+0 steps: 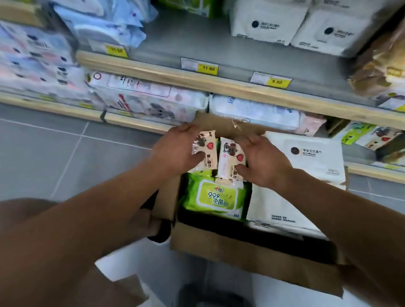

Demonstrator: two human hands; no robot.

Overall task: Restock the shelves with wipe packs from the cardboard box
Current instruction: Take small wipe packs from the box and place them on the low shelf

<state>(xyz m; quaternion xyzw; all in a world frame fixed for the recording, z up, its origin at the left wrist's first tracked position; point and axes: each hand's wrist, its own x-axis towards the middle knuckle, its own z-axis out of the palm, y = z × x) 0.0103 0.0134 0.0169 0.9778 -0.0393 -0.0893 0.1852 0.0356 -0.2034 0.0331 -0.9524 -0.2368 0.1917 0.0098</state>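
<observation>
Here, stocked shelves (pixel 215 84) with wooden front edges run across the top of the frame from upper left to right, carrying white, blue and green packs behind yellow price tags (pixel 208 68). Below them, grey floor tiles (pixel 39 151) fill the left side. At centre and lower right sits an open cardboard box (pixel 253 253), its flaps spread. Inside it, large white packs (pixel 313 161) lie on the right and a green wipe pack (pixel 216 197) lies at centre. Above the green pack, at the far end of the box, stand two small white wipe packs printed with red hearts. The person's left hand (pixel 174 150) has its fingers closed around the left small pack (pixel 204 153), thumb across its front. The right hand (pixel 262 158) has its fingers clamped on the right small pack (pixel 230 159), thumb pressing its lower edge. Both bare forearms reach in from the bottom corners of the frame.
</observation>
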